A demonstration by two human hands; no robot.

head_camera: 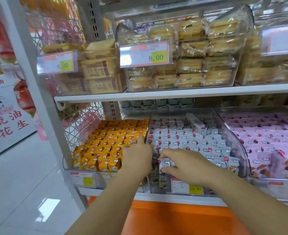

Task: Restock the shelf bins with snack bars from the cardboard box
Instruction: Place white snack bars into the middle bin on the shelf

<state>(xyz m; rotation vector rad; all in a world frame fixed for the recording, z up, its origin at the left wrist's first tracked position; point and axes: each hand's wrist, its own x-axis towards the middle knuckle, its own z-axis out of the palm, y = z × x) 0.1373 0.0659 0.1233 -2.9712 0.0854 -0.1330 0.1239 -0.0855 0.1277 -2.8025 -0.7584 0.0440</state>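
Head view: both forearms are stretched toward the lower shelf tier. The right grip (185, 162) is closed on one white-wrapped snack bar (164, 164), pinched betw. thumb and fingertips. The bar is held at the front-left corner of the middle clear bin (240, 146), just above the packed rows of white snack bars (190, 138).

The left grip (137, 156) is laid flat w/ fingers stretched fwd; nothing is seen held in it. Its fingertips are placed at the clear divider wall (147, 129) and on the yellow snack bars (109, 141) of the left bin. The two grips are almost touching.

One longer pale bar (195, 122) is seen lying tilted on top of the white rows, toward the back. Pink snack bars (267, 138) are stacked in the bin to the right. A price tag marked 15.80 (187, 187) is fixed under the middle bin.

On the upper shelf board (173, 94), clear bins of wrapped cakes (190, 65) are stood, w/ an 8.00 price tag (145, 55) at the front. A white carton w/ red characters (7, 116) is seen at far left on the tiled floor (21, 184). An orange base panel (173, 217) is seen below the shelving.
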